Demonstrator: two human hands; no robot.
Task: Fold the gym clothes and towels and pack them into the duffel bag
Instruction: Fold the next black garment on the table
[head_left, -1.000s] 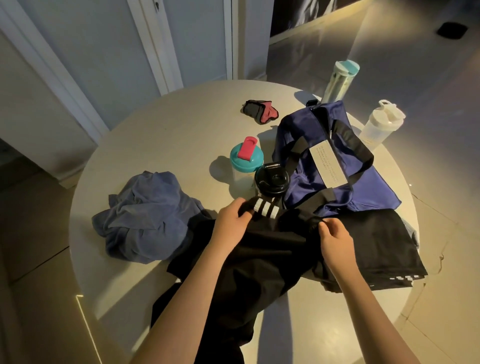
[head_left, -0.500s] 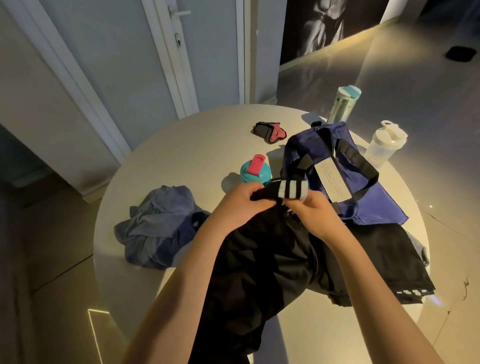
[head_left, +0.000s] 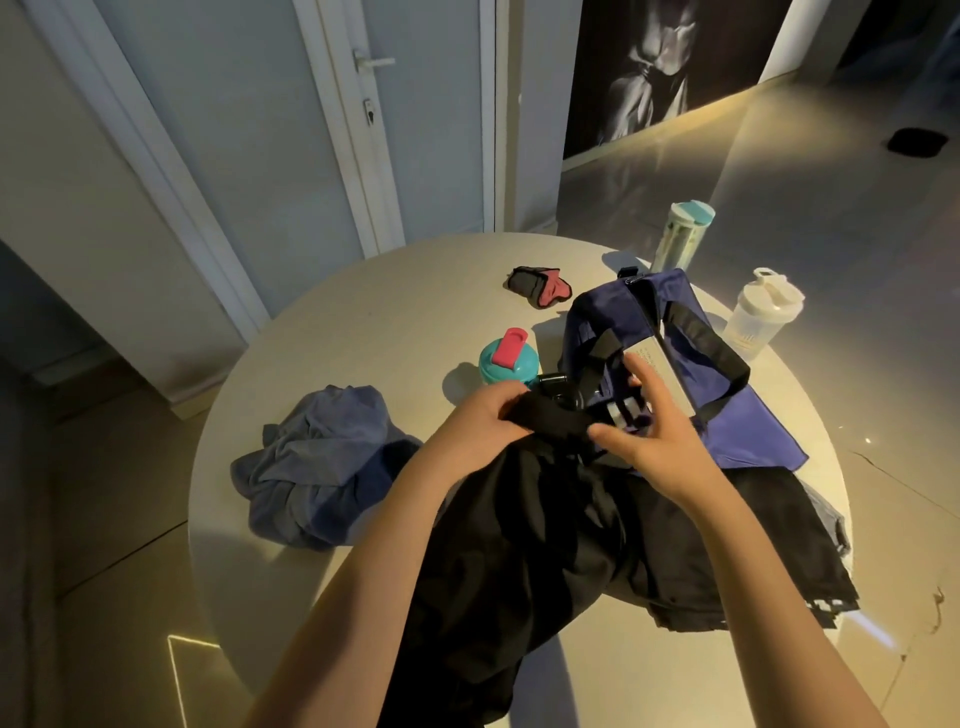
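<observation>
Now the black garment (head_left: 545, 525) is gripped at its top edge by the left hand (head_left: 483, 421); the right hand (head_left: 654, 436) is spread open against it, beside the blue bag (head_left: 727, 395).

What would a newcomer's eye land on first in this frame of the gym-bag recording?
First, the two bare hands at centre, the left hand clutching the top edge of a black garment that drapes toward the camera, the right hand spread beside it with fingers open. Just behind sits the navy duffel bag on the round table. A crumpled blue towel lies to the left.
</observation>
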